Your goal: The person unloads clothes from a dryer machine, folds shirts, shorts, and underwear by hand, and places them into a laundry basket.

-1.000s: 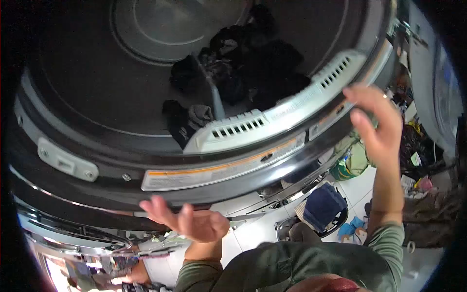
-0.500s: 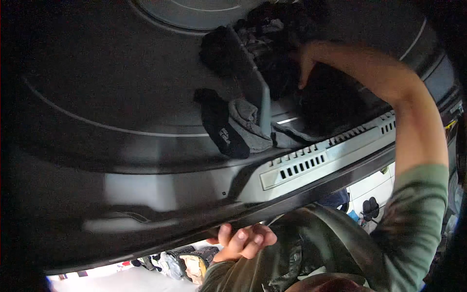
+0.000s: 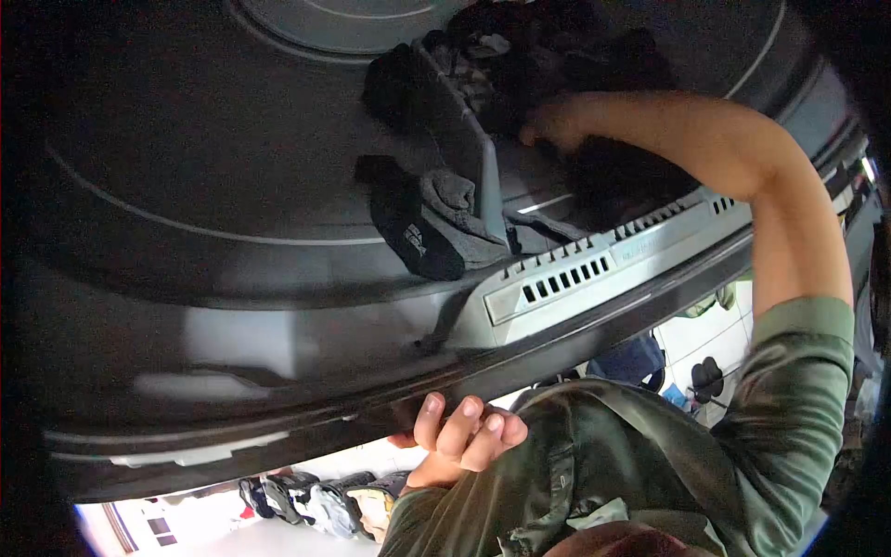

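My right hand [image 3: 557, 123] reaches into a dark grey drum [image 3: 232, 139], its fingers curled into a heap of dark cloth [image 3: 520, 79]. Shadow hides most of its fingertips. More black cloth [image 3: 622, 181] lies below the forearm. To the left, a black sock with white lettering [image 3: 408, 223] and a grey sock-like piece [image 3: 455, 218] rest against an upright drum fin [image 3: 490, 176]. My left hand [image 3: 469, 432] is at the outer rim [image 3: 548, 367] of the drum opening, its curled fingers over the edge.
A pale slotted strip [image 3: 575, 274] runs along the inside of the opening. Behind the rim, several shoes [image 3: 325, 506] stand at the lower left. Dark slippers [image 3: 707, 379] lie on the tiled floor at the right.
My right hand has moved left and slightly up, and its fingers have gone from spread to curled at the dark cloth. The view has shifted slightly; my left hand remains at the rim.
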The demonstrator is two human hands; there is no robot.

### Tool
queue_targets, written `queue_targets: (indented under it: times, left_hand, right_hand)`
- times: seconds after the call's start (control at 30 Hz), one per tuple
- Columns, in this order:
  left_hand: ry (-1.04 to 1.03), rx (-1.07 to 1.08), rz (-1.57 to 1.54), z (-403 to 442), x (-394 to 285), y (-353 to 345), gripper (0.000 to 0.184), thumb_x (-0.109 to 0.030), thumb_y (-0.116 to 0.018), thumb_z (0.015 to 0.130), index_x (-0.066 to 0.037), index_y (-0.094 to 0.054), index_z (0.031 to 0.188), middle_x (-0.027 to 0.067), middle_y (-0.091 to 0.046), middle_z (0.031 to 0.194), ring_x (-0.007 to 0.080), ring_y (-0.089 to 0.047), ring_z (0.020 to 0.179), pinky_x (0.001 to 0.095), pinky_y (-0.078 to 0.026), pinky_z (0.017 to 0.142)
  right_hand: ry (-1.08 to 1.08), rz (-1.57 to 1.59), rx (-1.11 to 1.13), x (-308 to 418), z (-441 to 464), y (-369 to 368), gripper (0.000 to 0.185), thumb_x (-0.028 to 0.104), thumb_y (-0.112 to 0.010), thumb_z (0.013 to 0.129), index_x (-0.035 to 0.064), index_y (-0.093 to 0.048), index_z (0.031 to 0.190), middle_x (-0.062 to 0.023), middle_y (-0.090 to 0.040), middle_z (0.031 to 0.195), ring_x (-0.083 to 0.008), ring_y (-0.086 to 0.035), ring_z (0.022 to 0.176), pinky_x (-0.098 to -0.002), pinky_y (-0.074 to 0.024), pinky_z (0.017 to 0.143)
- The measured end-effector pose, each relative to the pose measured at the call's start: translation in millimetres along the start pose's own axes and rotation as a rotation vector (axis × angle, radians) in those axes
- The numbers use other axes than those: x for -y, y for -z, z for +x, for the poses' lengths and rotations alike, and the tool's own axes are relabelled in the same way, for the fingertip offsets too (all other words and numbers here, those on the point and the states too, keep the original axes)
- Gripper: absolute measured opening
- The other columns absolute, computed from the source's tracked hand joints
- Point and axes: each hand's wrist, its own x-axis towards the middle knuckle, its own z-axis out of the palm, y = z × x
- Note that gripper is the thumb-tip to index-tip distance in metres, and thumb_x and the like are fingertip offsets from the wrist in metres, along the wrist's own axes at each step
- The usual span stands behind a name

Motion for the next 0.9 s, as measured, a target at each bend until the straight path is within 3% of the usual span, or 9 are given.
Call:
queue_targets:
  times: [0.1, 0.3, 0.33, 0.4, 0.47, 0.53, 0.7, 0.77, 0.9]
  left_hand:
    - [0.039, 0.031, -0.067, -2.3, 2.9, 5.9, 0.025, -0.031, -0.036, 0.082, -0.014, -0.047, 0.095, 0.0108, -0.056, 0.089, 0.032, -0.055, 0.091, 0.0561, -0.012, 0.104]
    - [0.081, 0.094, -0.21, -0.2, -3.0, 12.4, 0.017, -0.022, -0.041, 0.081, -0.009, -0.048, 0.091, 0.0115, -0.058, 0.088, 0.0313, -0.055, 0.092, 0.0534, -0.007, 0.105]
    - [0.207, 0.316, -0.242, 0.7, -6.4, 29.2, 0.015, -0.025, -0.05, 0.078, -0.018, -0.043, 0.089, 0.0025, -0.055, 0.097, 0.0269, -0.048, 0.105, 0.0521, 0.005, 0.105]
    - [0.231, 0.272, -0.216, 3.8, -9.3, 25.0, 0.01, -0.021, -0.05, 0.079, -0.017, -0.044, 0.085, 0.004, -0.057, 0.097, 0.0275, -0.05, 0.103, 0.0499, 0.003, 0.106]
    - [0.241, 0.245, -0.211, 3.5, -10.2, 21.6, 0.011, -0.016, -0.049, 0.079, -0.015, -0.049, 0.09, 0.0055, -0.059, 0.097, 0.0281, -0.052, 0.101, 0.0484, 0.002, 0.106]
    - [0.23, 0.186, -0.223, 3.8, -9.6, 13.4, 0.018, -0.017, -0.05, 0.081, -0.015, -0.051, 0.099, 0.008, -0.059, 0.102, 0.0291, -0.051, 0.102, 0.0475, -0.002, 0.106]
    - [0.361, 0.12, -0.357, 38.2, -34.1, -4.7, 0.022, -0.022, -0.054, 0.082, -0.007, -0.052, 0.097, 0.0141, -0.06, 0.102, 0.032, -0.049, 0.104, 0.043, -0.023, 0.099]
    - [0.268, 0.237, -0.144, 48.7, -38.9, -11.1, 0.024, -0.03, -0.055, 0.081, -0.012, -0.053, 0.097, 0.0096, -0.061, 0.104, 0.0275, -0.049, 0.107, 0.0417, -0.009, 0.104]
    - [0.272, 0.236, -0.034, 52.9, -47.0, -13.9, 0.025, -0.037, -0.053, 0.082, -0.015, -0.054, 0.095, 0.0077, -0.061, 0.105, 0.0261, -0.049, 0.108, 0.04, -0.009, 0.105]
  right_hand:
    - [-0.034, -0.187, -0.074, -30.9, 38.1, -3.6, 0.035, 0.013, -0.055, 0.078, 0.0051, -0.05, 0.112, -0.0162, -0.055, 0.107, -0.0297, -0.054, 0.097, -0.0395, -0.0437, 0.08]
    - [-0.412, 0.504, -0.93, -26.3, -68.2, 51.7, 0.024, 0.021, -0.056, 0.082, 0.0, -0.057, 0.093, -0.0155, -0.061, 0.09, -0.0262, -0.056, 0.085, -0.0347, -0.0449, 0.074]
    - [-0.379, 0.631, -1.162, -28.3, -79.2, 42.3, 0.024, 0.023, -0.057, 0.081, 0.0013, -0.058, 0.093, -0.0157, -0.061, 0.091, -0.0267, -0.056, 0.086, -0.0354, -0.0446, 0.075]
    - [-0.39, 0.837, -1.099, 51.8, -138.1, 36.4, 0.032, 0.025, -0.059, 0.08, 0.0042, -0.058, 0.105, -0.0176, -0.059, 0.103, -0.0279, -0.056, 0.092, -0.0369, -0.0439, 0.078]
    - [-0.383, 0.365, -1.404, 93.0, -143.1, -13.9, 0.048, 0.035, -0.06, 0.075, 0.0036, -0.052, 0.11, -0.0197, -0.057, 0.097, -0.0348, -0.055, 0.091, -0.0415, -0.0437, 0.08]
    - [-0.375, 0.269, -1.579, 156.5, -179.1, -47.7, 0.046, 0.031, -0.064, 0.072, 0.0055, -0.052, 0.108, -0.0157, -0.053, 0.104, -0.0322, -0.048, 0.102, -0.0417, -0.0383, 0.085]
    - [-0.43, 0.797, -1.308, 237.2, -233.0, -182.5, 0.037, 0.028, -0.063, 0.075, 0.0032, -0.055, 0.101, -0.0143, -0.052, 0.108, -0.0314, -0.05, 0.101, -0.0388, -0.0403, 0.085]
    - [-0.635, 1.22, -1.227, 246.9, -243.0, -226.5, 0.028, 0.022, -0.066, 0.075, 0.0007, -0.058, 0.092, -0.0143, -0.057, 0.097, -0.0289, -0.055, 0.095, -0.0335, -0.0424, 0.082]
    - [-0.626, 1.075, -1.498, 218.2, -274.6, -182.1, 0.015, 0.007, -0.062, 0.075, -0.0011, -0.059, 0.088, -0.0119, -0.059, 0.092, -0.02, -0.056, 0.088, -0.0299, -0.0432, 0.077]
